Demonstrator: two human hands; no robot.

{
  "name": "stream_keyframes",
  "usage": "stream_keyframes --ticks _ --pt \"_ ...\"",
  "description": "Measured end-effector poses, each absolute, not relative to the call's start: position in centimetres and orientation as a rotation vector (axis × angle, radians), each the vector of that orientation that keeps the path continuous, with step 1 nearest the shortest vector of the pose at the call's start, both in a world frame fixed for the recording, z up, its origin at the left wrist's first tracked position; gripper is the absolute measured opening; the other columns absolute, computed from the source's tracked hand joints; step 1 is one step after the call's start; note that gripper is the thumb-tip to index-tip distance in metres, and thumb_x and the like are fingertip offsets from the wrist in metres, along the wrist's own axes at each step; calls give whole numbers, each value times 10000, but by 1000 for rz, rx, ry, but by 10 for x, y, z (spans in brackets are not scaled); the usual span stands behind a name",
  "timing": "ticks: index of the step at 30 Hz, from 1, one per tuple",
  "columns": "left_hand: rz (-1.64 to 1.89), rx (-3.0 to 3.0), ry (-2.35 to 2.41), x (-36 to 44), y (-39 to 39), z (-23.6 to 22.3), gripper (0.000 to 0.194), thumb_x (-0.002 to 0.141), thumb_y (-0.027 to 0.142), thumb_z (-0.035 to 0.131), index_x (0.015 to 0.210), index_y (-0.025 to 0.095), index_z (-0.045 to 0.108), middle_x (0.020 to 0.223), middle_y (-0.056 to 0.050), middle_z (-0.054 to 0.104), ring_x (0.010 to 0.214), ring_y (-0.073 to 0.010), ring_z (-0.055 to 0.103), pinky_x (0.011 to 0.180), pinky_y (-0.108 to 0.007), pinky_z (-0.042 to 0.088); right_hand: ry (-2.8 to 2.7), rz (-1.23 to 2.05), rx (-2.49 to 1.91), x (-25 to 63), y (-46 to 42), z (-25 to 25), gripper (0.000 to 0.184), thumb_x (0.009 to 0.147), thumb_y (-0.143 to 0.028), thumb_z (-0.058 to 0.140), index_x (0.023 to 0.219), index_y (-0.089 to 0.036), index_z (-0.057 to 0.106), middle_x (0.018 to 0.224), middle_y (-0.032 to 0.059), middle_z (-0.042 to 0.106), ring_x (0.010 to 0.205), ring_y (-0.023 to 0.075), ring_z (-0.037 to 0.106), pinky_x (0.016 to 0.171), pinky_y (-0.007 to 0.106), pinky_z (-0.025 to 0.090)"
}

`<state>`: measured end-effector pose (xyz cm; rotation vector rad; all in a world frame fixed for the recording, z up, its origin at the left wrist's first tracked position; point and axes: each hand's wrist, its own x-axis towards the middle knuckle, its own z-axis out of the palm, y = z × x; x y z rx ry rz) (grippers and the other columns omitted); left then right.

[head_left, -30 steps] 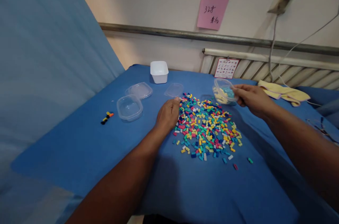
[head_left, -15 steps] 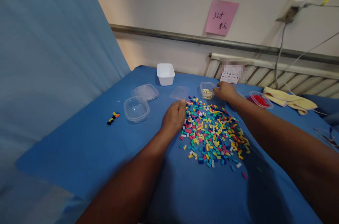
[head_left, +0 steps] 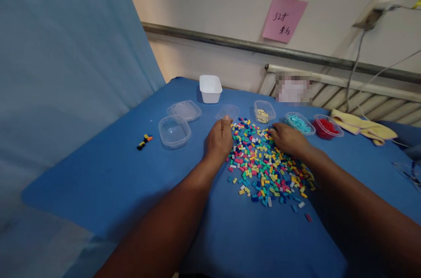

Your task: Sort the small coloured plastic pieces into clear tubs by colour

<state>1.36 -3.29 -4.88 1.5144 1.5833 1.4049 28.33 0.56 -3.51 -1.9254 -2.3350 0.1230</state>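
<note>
Left hand (head_left: pixel 219 140): on edge, thumb uppermost, forearm slanting in from lower left; at the left margin of the multicoloured toy bricks (head_left: pixel 263 166). Right hand (head_left: pixel 288 139): back uppermost, fingers bent down at their upper right. Pinch or spread, either hand: impossible to tell. Toy bricks: loose, strewn on blue sheet (head_left: pixel 98 172).

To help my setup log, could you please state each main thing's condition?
White tub: upright, open
Left clear box: upright, open
Box of cream pieces: open, partly filled
Box of turquoise pieces: upright, open
Box of red pieces: upright, open
Clear lids: flat
Loose pieces: scattered, mixed colours
Left hand: at their left edge
Right hand: over their right side, grip unclear
Yellow cloth: loosely folded
</note>
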Motion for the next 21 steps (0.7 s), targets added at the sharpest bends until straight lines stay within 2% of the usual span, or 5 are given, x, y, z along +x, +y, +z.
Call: stream_keyframes --ticks 3,6,10,16,21 --pt "1410 1483 1584 14 -33 -48 611 1185 559 337 1214 188 821 1300 -136 834 1287 -307 759 1159 -450 560 -2429 211 -1745 277 -3 -40 444 1159 -379 418 1397 -157 721 1391 178 792 1274 283 745 1091 373 540" --pt "1412 1476 1590 15 -35 -45 611 1190 554 336 1207 188 824 1290 -134 838 1279 -299 762 1155 -437 555 -2451 280 -1480 273 -11 -40 472 1151 -424 459 1480 -195 708 1470 144 773 1340 286 728 1154 410 542" --pt "1423 1475 1586 18 -36 -42 599 1196 529 336 1195 186 826 1278 -137 839 1270 -295 763 1150 -426 550 -2392 219 -1229 257 -7 -39 449 1142 -451 486 1403 -218 769 1393 136 807 1307 305 745 1168 463 555" --pt "1480 1477 1565 16 -33 -45 566 1196 516 350 1165 201 819 1255 -133 840 1270 -285 764 1162 -405 546 -2466 167 -1308 200 35 -45 583 1135 -515 515 1526 -121 691 1620 253 645 1571 358 552 1312 531 417" --pt "1573 1363 1579 12 -28 -47 551 1190 521 355 1176 212 812 1271 -120 840 1270 -269 765 1165 -393 558 -2559 233 -1223 181 29 -43 444 1168 -447 466 1349 -174 765 1362 179 795 1325 283 708 1163 417 513"
